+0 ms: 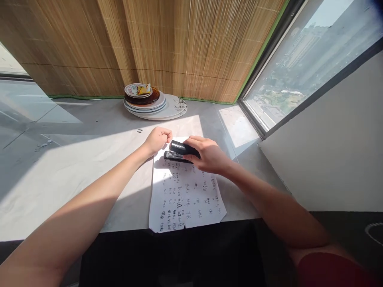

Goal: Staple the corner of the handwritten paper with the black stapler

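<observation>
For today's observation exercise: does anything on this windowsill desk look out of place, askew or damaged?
Two things. The sheets of paper lie with their near edge overhanging the ledge, and that edge looks notched. Two small loose dark bits, possibly staples, lie apart left of the left hand.

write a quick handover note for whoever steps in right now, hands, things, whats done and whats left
Right hand: wrapped over the black stapler, which sits on the top edge of the handwritten white paper sheets.
Left hand: loosely curled, resting at the papers' top left corner beside the stapler.
The papers lie flat on the grey stone sill; a stack of ceramic plates stands behind.
Done: stapler placed on the corner.
Left: whether a staple is in cannot be seen.
</observation>
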Demonstrator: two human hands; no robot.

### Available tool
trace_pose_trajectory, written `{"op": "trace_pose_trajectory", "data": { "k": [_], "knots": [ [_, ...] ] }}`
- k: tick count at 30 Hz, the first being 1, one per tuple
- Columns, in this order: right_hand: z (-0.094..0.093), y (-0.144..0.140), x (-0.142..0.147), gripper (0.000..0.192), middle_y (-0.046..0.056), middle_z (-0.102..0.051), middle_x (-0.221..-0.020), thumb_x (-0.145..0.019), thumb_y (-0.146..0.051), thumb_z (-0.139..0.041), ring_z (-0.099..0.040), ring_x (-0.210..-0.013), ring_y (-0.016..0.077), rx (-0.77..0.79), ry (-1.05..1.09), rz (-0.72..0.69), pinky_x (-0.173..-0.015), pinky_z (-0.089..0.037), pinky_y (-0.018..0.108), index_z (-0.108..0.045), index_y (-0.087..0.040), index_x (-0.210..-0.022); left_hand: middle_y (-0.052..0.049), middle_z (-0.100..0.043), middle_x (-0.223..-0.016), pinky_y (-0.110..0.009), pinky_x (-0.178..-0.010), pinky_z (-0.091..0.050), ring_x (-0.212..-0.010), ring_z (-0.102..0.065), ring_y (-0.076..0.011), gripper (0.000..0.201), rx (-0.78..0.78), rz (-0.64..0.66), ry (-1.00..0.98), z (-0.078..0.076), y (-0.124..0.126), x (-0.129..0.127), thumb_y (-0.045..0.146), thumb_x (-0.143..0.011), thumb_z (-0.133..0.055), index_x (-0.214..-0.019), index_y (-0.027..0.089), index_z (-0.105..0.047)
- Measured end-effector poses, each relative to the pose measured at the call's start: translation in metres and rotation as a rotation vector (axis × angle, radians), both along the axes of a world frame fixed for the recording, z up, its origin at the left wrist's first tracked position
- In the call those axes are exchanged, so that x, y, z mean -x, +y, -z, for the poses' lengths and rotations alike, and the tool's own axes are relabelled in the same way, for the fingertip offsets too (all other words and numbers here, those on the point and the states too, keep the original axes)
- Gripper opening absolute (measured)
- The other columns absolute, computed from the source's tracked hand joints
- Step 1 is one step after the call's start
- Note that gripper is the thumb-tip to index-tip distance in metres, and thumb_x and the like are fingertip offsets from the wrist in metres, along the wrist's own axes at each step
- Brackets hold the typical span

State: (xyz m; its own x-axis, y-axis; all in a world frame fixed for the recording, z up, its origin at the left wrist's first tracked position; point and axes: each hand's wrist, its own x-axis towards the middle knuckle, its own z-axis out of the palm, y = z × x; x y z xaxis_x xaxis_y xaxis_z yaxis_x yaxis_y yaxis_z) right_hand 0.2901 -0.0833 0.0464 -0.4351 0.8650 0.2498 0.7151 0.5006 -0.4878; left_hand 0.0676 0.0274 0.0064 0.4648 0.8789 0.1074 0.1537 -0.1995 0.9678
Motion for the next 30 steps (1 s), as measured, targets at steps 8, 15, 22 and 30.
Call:
{"op": "trace_pose_trajectory", "data": {
  "k": [8, 15, 22, 30],
  "knots": [
    [0.019, 0.022, -0.01, 0.017, 0.007, -0.07, -0.106, -0.098, -0.034, -0.072, -0.061, -0.097, 0.0238, -0.069, 0.097, -0.104, -0.079, -0.049, 0.039, -0.072, -0.024, -0.113, 0.002, -0.038, -0.047, -0.023, -0.047, -0.02, -0.044, -0.032, -0.0083, 0.008, 0.029, -0.045, -0.021, -0.002, -0.001, 0.0, 0.018, -0.054, -0.049, -0.05, 0.018, -0.056],
    [0.007, 0.042, -0.053, 0.031, 0.0, -0.051, -0.066, -0.096, -0.051, -0.072, -0.047, -0.066, 0.0172, 0.042, 0.579, -0.007, -0.059, -0.042, 0.035, -0.068, -0.025, -0.08, 0.003, -0.038, -0.046, -0.02, -0.044, -0.015, -0.04, -0.03, -0.0063, 0.011, 0.105, -0.082, -0.084, -0.006, -0.003, 0.0, 0.009, -0.055, -0.05, -0.05, 0.017, -0.056],
    [0.008, 0.056, -0.077, 0.034, -0.007, -0.032, -0.052, -0.095, -0.053, -0.071, -0.028, -0.048, 0.0118, 0.812, 0.584, -0.16, -0.045, -0.028, 0.032, -0.058, -0.025, -0.08, 0.004, -0.038, -0.046, -0.019, -0.045, -0.016, -0.04, -0.03, -0.006, 0.015, 0.08, -0.071, -0.053, -0.005, -0.004, -0.002, 0.006, -0.057, -0.049, -0.049, 0.017, -0.055],
    [0.01, 0.058, -0.081, 0.057, 0.006, -0.079, -0.084, -0.111, -0.055, -0.041, -0.023, -0.037, 0.0066, 1.237, 0.47, -0.461, -0.04, -0.022, 0.029, -0.05, -0.015, -0.15, 0.004, -0.036, -0.045, -0.019, -0.045, -0.014, -0.039, -0.03, -0.0053, 0.017, 0.133, -0.098, -0.076, -0.005, -0.004, -0.002, 0.002, -0.057, -0.048, -0.051, 0.017, -0.055]
  ]
}}
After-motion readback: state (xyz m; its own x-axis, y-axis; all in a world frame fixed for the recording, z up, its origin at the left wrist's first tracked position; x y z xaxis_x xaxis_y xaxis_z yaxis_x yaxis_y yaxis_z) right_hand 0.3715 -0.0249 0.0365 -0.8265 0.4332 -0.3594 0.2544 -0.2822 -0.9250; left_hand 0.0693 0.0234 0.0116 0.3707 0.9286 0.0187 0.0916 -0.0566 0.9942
